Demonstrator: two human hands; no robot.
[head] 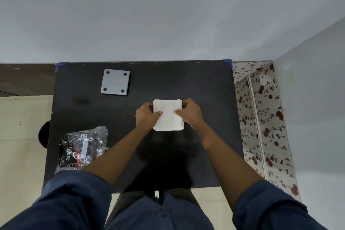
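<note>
Desk (205,84): black and matte, set against a pale grey wall (168,15), with a floral-print panel (265,117) beyond its right edge.
Landmark: grey square plate (115,82) with four dark dots, lying flat on the desk.
Napkins (169,117): white stack, right of the plate and nearer the person. Cannot tell whether resting on the desk or lifted just off it.
Left hand (146,115): on the napkins' plate-side edge, thumb flat on top, fingers curled round the edge and pinching the stack.
Right hand (190,113): on the edge away from the plate, thumb on top, fingers (186,102) curled over the far corner, also pinching the stack.
Step in hand, as judged: squaring the stack between both hands.
Doing it well: grip lightly and evenly on both sides. Tap the loose edge down against the desk. Push inward from the side away from the plate, where the sheets stick out. Avoid squeezing hard, since thin paper is likely to buckle or crease.
Look of the napkins: soft white paper, roughly square, with a faint fold line across the top sheet. Layers slightly fanned along the edge away from the plate, neater on the plate side.
Bag (82,147): crinkled clear plastic over dark printed contents, nearer the person than the plate, well apart from the napkins.
</note>
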